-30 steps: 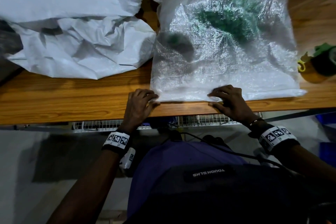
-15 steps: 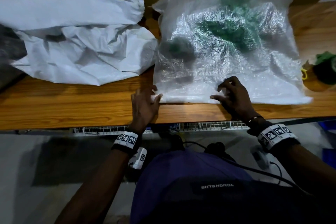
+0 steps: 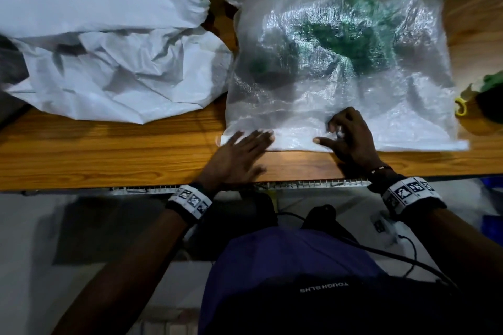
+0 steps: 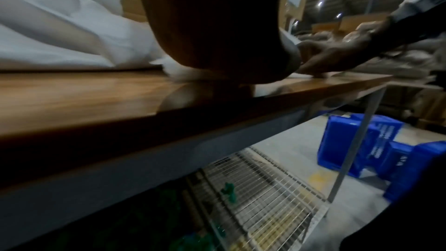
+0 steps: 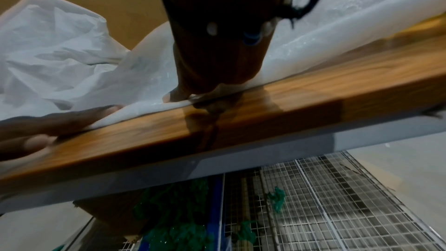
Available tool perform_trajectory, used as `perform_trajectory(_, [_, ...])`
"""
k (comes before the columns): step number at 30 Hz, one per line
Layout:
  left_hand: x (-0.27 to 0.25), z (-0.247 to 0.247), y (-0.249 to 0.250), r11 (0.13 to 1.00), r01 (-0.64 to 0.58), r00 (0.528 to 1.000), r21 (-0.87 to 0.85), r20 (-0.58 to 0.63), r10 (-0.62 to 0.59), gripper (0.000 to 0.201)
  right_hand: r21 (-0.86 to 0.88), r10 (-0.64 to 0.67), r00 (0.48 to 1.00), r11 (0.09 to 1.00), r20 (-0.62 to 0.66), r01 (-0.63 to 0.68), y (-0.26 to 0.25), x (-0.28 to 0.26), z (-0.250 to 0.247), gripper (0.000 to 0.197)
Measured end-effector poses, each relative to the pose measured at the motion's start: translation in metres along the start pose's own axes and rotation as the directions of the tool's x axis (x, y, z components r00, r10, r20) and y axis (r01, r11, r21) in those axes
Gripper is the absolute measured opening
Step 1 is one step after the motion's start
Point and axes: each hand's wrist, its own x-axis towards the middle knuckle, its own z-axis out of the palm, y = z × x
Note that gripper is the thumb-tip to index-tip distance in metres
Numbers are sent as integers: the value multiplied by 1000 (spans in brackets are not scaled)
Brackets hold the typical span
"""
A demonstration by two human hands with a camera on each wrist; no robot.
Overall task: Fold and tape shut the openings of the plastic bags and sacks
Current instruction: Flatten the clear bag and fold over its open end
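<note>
The left hand (image 3: 239, 155) lies flat, grip open, on the woven sack's (image 3: 340, 57) folded edge at 6 o'clock. The right hand (image 3: 351, 139) presses that fold with bent fingers, gripping nothing, on the desk (image 3: 109, 155).

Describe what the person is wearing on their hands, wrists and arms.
Both forearms are bare, no sleeves or gloves. Each wrist carries a dark strap with a white band printed with black square coded markers: left wristband, right wristband. A thin beaded bracelet sits just behind the right hand. The left hand wears nothing.
</note>
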Motion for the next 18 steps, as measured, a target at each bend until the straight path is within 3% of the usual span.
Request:
perform_trajectory(6, [-22, -5, -29, 996, 30, 999, -82, 31, -27, 68, 76, 21, 1000, 997, 21, -23, 1, 4, -3, 39])
perform_trajectory(9, [-20, -8, -22, 989, 78, 997, -129, 10, -77, 64, 40, -135, 986, 991, 98, 132, -15, -2, -1, 20])
perform_trajectory(11, [-21, -9, -18, 983, 99, 995, -158, -13, -102, 62, -9, -266, 937, 961, 225, 275, -28, -13, 13, 37])
perform_trajectory(15, [-19, -11, -14, 961, 142, 988, -239, -31, -154, 59, -187, -332, 825, 871, 456, 454, -17, -35, 19, 68])
perform_trajectory(18, [-18, -13, -10, 941, 174, 979, -290, -52, -197, 54, -326, -298, 823, 811, 484, 485, 26, -47, -28, 76])
